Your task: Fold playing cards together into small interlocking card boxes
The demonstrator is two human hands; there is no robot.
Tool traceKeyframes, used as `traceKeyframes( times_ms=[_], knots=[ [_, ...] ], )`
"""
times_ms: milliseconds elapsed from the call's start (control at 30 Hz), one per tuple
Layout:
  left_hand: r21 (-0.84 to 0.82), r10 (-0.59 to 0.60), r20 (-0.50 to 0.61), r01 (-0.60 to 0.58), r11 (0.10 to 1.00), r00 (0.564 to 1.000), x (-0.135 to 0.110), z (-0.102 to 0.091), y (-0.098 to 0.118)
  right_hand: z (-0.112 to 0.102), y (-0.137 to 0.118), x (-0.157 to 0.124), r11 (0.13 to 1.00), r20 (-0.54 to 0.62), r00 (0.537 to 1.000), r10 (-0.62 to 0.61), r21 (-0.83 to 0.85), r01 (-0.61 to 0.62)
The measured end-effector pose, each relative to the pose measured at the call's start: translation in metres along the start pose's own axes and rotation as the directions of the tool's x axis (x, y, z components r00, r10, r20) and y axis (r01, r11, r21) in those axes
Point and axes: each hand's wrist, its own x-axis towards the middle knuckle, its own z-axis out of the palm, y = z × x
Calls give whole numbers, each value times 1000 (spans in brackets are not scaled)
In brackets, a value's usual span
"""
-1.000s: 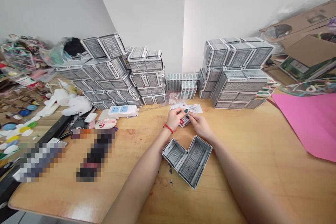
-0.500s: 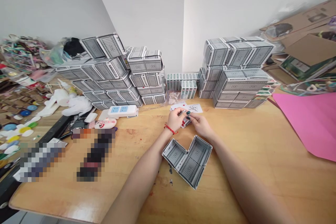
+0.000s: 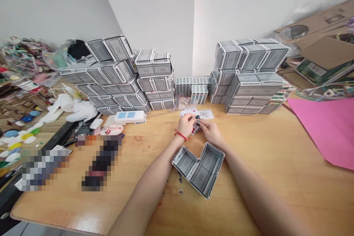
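Observation:
My left hand (image 3: 186,124), with a red string bracelet at its wrist, is closed in a pinch. My right hand (image 3: 210,131) meets it fingertip to fingertip, also closed. Between them is a playing card (image 3: 196,129) with a red print, mostly hidden by the fingers; whether there is more than one I cannot tell. Just beyond the hands lie loose playing cards (image 3: 207,114), face up. Between my forearms an L-shaped open tray (image 3: 203,171) made of grey-backed playing cards rests on the table, touched by neither hand.
Blocks built from grey-backed cards stand stacked at the back left (image 3: 116,73) and back right (image 3: 251,77). Between them are small card boxes (image 3: 199,94). A white power strip (image 3: 129,116) lies to the left, a pink sheet (image 3: 326,129) to the right on the wooden table (image 3: 271,155).
Both hands stay at the same spot with the card between them. Only a very slight shift of the whole view shows.

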Motion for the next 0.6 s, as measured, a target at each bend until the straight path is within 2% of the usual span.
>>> traceKeyframes(
  times_ms=[267,433,600],
  knots=[
    [-8,-4,55,4,1000,998,2,-4,1,-2,0,0,999,16,1000,-1,37,0],
    [-105,-24,114,36,994,993,2,-10,4,0,0,2,997,2,1000,1,75,-1],
    [-210,-20,62,32,977,998,3,-11,2,-1,2,3,992,-55,998,28,124,-21]
  ],
)
